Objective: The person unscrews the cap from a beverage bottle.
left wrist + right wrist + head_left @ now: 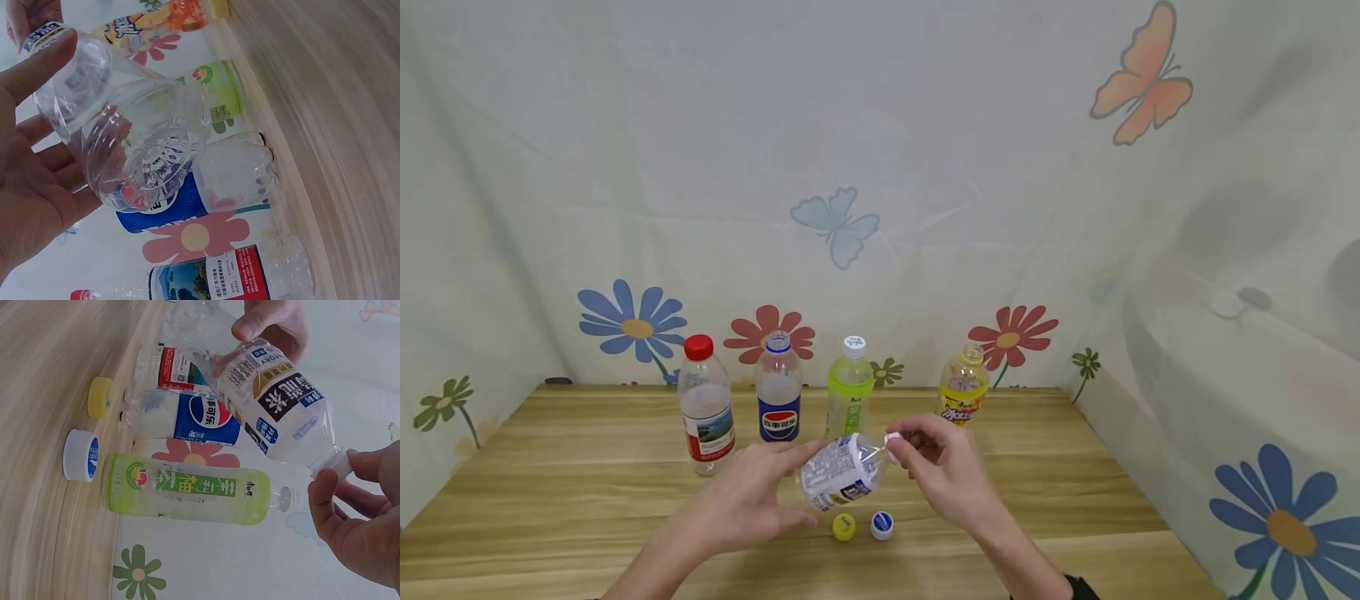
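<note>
A transparent plastic tea bottle (841, 473) with a white label is held tilted above the table, its neck toward the right. My left hand (752, 496) grips its body, the thumb and fingers on opposite sides in the left wrist view. At the bottle's mouth, the thumb and fingers of my right hand (951, 475) pinch a white cap (339, 465). How far the cap is screwed on cannot be told. Below the bottle lie a yellow cap (843, 527) and a white cap with a blue top (882, 525).
Along the back of the wooden table (587, 475) stand a red-capped bottle (706, 417), an uncapped Pepsi bottle (778, 392), a white-capped green-labelled bottle (852, 387) and an uncapped yellow-labelled bottle (964, 390). A flower-printed cloth (700, 125) hangs behind.
</note>
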Demonstrator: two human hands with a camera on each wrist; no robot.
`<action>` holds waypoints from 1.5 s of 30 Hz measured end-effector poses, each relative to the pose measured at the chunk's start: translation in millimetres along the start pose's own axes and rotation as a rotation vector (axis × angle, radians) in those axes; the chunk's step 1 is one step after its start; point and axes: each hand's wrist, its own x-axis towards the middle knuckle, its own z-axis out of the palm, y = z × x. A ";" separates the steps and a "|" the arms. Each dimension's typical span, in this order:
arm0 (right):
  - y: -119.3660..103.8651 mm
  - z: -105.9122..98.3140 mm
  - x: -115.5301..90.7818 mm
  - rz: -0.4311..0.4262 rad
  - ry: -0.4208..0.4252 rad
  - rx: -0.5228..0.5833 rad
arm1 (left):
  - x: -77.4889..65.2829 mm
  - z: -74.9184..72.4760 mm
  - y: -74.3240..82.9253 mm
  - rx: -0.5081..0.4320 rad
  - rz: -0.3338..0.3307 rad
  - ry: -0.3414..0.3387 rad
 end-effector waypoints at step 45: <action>6.9 1.5 0.9 0.068 0.055 -0.186 | 0.8 5.0 10.5 0.077 -0.032 0.075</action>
